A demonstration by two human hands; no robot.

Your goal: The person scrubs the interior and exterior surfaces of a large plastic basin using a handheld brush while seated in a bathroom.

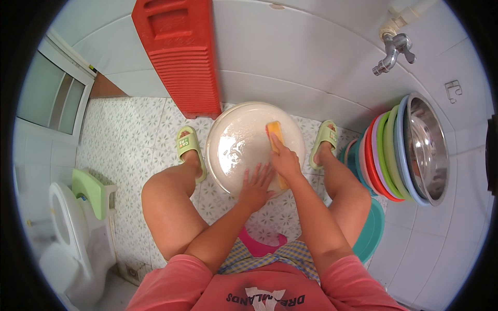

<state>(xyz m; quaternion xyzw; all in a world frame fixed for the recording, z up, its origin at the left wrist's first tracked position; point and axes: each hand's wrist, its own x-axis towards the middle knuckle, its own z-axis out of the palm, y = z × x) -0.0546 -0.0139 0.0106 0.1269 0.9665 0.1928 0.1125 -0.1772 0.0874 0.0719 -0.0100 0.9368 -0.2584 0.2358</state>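
A round cream-coloured basin (249, 155), wet and shiny on its upturned bottom, lies on the floor between my feet. My right hand (286, 161) is closed around a yellow-orange scrubbing brush (276, 130) with reddish bristles along one side, held on the right part of the basin. My left hand (255, 186) rests with spread fingers on the basin's near edge, just left of the brush's lower end. Its palm side is hidden.
A red plastic washboard (183, 74) leans on the wall ahead. Several stacked basins (383, 155) stand at right, a teal basin (371, 229) below them. A metal tap (393, 52) juts from the wall. At left are a toilet (68, 217) and a green-and-white stool (91, 194).
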